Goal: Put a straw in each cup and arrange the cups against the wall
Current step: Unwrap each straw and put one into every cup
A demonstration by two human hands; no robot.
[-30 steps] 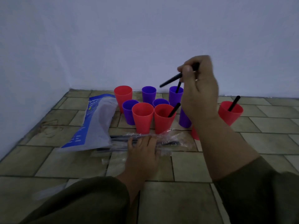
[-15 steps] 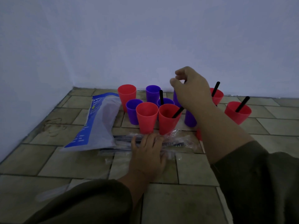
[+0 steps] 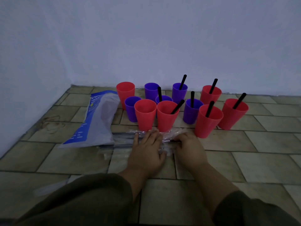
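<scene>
The right hand (image 3: 187, 148), which a second ago was raised over the cups with a black straw pinched in it, has come down to the clear straw packet (image 3: 164, 137) on the tiled floor (image 3: 244, 160), and it no longer carries that straw. A straw now stands in the small purple cup (image 3: 163, 99) just behind the two front red cups, so that cup is served. Relative to the packet, the cups stand in a loose cluster just beyond it, toward the wall (image 3: 162, 46). Seven hold straws; four do not: the red cup (image 3: 125, 92) and purple cup (image 3: 151, 91) at the back left, the purple cup (image 3: 132, 108) in front of them, and the red cup (image 3: 145, 114) touching the packet's far edge. The left hand (image 3: 146, 149) lies flat on the packet with its fingers spread, pinning it. The right fingers are curled at the packet's right end, seemingly pinching at a straw through the wrap, though the grip itself is too dim to confirm. A blue-and-white bag (image 3: 97, 118) lies left of the packet. Judging by this, another straw is being drawn, and lining the cups along the wall has barely begun.
</scene>
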